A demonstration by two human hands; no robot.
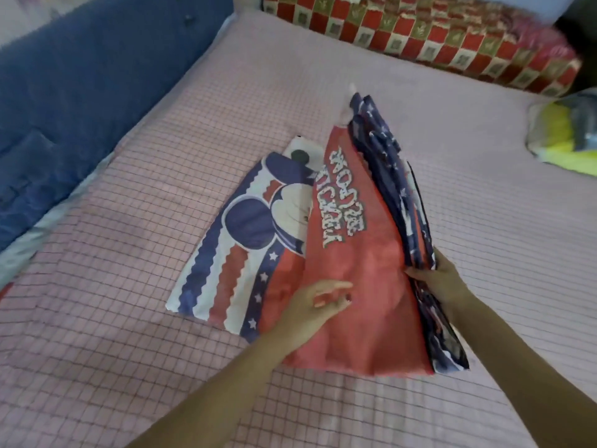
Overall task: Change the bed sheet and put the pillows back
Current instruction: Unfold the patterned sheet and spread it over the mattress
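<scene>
Near the mattress's middle lies the folded printed sheet, its upper layers lifted apparently to unfold it, right hand gripping that raised stack's edge, left hand loose-fingered on the red panel, while a checkered blanket lines the far edge.

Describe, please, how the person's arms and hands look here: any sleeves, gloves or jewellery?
Both forearms are bare as far as the frame shows; no sleeve cuff is visible. The left hand and right hand wear no gloves. No watch, bracelet or ring can be made out. One left fingernail seems dark, perhaps polished, though blur makes that uncertain.
</scene>
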